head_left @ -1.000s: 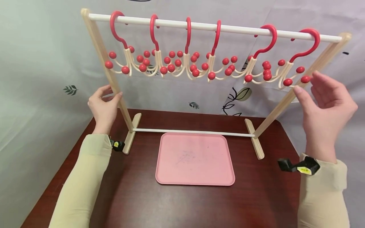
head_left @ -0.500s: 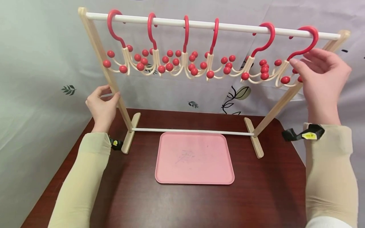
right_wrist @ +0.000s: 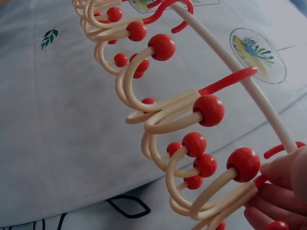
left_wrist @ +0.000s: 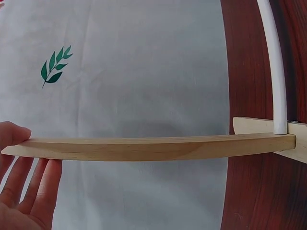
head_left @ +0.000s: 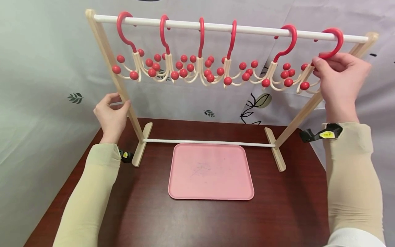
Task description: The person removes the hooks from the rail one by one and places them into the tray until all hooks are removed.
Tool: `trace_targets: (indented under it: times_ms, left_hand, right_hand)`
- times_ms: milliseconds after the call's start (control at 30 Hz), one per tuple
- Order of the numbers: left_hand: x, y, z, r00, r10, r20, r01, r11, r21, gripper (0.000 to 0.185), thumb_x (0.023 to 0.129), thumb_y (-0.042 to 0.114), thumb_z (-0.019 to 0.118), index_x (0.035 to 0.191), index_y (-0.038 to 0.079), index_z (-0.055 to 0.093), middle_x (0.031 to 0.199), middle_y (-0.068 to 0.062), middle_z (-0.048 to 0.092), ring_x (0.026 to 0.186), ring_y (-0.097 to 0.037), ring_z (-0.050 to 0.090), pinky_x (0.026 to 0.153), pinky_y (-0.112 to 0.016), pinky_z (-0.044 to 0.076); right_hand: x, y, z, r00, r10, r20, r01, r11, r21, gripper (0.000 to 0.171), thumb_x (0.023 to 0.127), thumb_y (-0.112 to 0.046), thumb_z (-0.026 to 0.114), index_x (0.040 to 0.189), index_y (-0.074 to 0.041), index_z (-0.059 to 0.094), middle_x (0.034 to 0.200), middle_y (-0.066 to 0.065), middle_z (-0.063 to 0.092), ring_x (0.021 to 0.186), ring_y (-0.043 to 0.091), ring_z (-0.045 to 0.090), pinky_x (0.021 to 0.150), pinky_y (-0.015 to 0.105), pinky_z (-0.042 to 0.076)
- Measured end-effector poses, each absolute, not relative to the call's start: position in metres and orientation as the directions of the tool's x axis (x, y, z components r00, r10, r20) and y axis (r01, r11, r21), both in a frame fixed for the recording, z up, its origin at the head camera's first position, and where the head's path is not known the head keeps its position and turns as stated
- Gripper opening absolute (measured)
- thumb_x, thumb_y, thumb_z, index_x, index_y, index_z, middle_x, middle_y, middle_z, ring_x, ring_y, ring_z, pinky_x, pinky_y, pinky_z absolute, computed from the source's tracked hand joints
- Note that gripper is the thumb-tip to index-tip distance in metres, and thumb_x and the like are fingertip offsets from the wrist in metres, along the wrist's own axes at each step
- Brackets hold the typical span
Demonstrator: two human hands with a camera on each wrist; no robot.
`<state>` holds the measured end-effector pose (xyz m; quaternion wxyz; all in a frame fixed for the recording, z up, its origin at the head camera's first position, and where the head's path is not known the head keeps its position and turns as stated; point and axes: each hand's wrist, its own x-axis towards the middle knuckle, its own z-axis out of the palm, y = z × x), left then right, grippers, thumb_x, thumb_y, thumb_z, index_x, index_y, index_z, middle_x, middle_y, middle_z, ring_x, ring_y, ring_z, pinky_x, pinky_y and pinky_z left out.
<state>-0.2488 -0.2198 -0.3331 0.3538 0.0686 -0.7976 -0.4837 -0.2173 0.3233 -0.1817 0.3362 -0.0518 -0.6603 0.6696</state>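
Several multi-arm hook hangers with red hooks, cream arms and red ball tips hang from the white top rail point(head_left: 259, 30) of a wooden rack. My left hand point(head_left: 110, 118) holds the rack's left post point(head_left: 106, 51) between thumb and fingers; in the left wrist view the post point(left_wrist: 144, 149) runs down to its foot. At the right end, my right hand point(head_left: 344, 82) pinches the rightmost hook hanger point(head_left: 338, 39) where the red hook meets the cream stem. In the right wrist view, that hanger's stem point(right_wrist: 230, 201) sits by my fingertips, which partly hide its neck.
A pink tray point(head_left: 211, 175) lies on the dark red-brown table point(head_left: 210, 223), in front of the lower white rod point(head_left: 210, 142). Wooden feet point(head_left: 279, 159) support the rack. A pale patterned cloth point(head_left: 182, 103) hangs behind it.
My right hand has gone up from the rightmost hanger's ball tips to its neck and taken hold there, shifting its arms slightly. My left hand stays on the post.
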Motion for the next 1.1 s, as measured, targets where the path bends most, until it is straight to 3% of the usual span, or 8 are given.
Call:
trace_targets:
  times_ms: [133, 333, 633, 867, 1100]
  left_hand:
    - [-0.248, -0.221, -0.334, -0.743, -0.457, 0.489, 0.223, 0.52, 0.825, 0.033, 0.09, 0.028, 0.078, 0.12, 0.016, 0.076, 0.11, -0.004, 0.073, 0.086, -0.009, 0.071, 0.078, -0.024, 0.058]
    - [-0.249, -0.221, -0.334, -0.744, -0.45, 0.495, 0.227, 0.526, 0.819, 0.033, 0.09, 0.028, 0.078, 0.12, 0.015, 0.075, 0.11, -0.004, 0.073, 0.088, -0.011, 0.071, 0.079, -0.025, 0.059]
    - [-0.25, -0.219, -0.333, -0.747, -0.45, 0.49, 0.221, 0.527, 0.821, 0.032, 0.09, 0.026, 0.078, 0.119, 0.015, 0.076, 0.109, -0.005, 0.073, 0.087, -0.01, 0.071, 0.076, -0.023, 0.059]
    - [-0.251, -0.219, -0.333, -0.748, -0.451, 0.487, 0.215, 0.529, 0.821, 0.032, 0.09, 0.028, 0.078, 0.12, 0.016, 0.075, 0.109, -0.005, 0.073, 0.088, -0.011, 0.071, 0.078, -0.024, 0.059]
    - [-0.251, -0.22, -0.333, -0.75, -0.448, 0.486, 0.216, 0.528, 0.821, 0.033, 0.09, 0.028, 0.078, 0.12, 0.015, 0.075, 0.109, -0.006, 0.073, 0.088, -0.011, 0.071, 0.079, -0.025, 0.058]
  right_hand:
    - [-0.218, 0.322, -0.182, -0.768, 0.508, 0.39, -0.39, 0.113, -0.914, 0.026, 0.08, -0.011, 0.088, 0.103, -0.002, 0.078, 0.093, 0.007, 0.074, 0.086, 0.016, 0.072, 0.081, 0.018, 0.055]
    - [-0.215, 0.321, -0.178, -0.759, 0.523, 0.387, -0.358, 0.16, -0.92, 0.024, 0.083, -0.014, 0.085, 0.104, -0.005, 0.079, 0.096, 0.005, 0.074, 0.089, 0.014, 0.072, 0.089, 0.019, 0.053]
    - [-0.208, 0.322, -0.171, -0.742, 0.545, 0.391, -0.372, 0.151, -0.916, 0.038, 0.079, -0.023, 0.089, 0.111, -0.008, 0.076, 0.107, 0.005, 0.073, 0.098, 0.014, 0.071, 0.098, 0.02, 0.047]
    - [-0.199, 0.319, -0.163, -0.71, 0.566, 0.418, -0.455, 0.084, -0.887, 0.03, 0.079, -0.013, 0.089, 0.105, -0.005, 0.077, 0.101, 0.008, 0.073, 0.094, 0.016, 0.072, 0.095, 0.021, 0.05]
    - [-0.191, 0.322, -0.16, -0.682, 0.619, 0.389, -0.44, 0.077, -0.895, 0.039, 0.072, -0.019, 0.093, 0.106, -0.008, 0.077, 0.103, 0.005, 0.073, 0.093, 0.011, 0.072, 0.093, 0.018, 0.05]
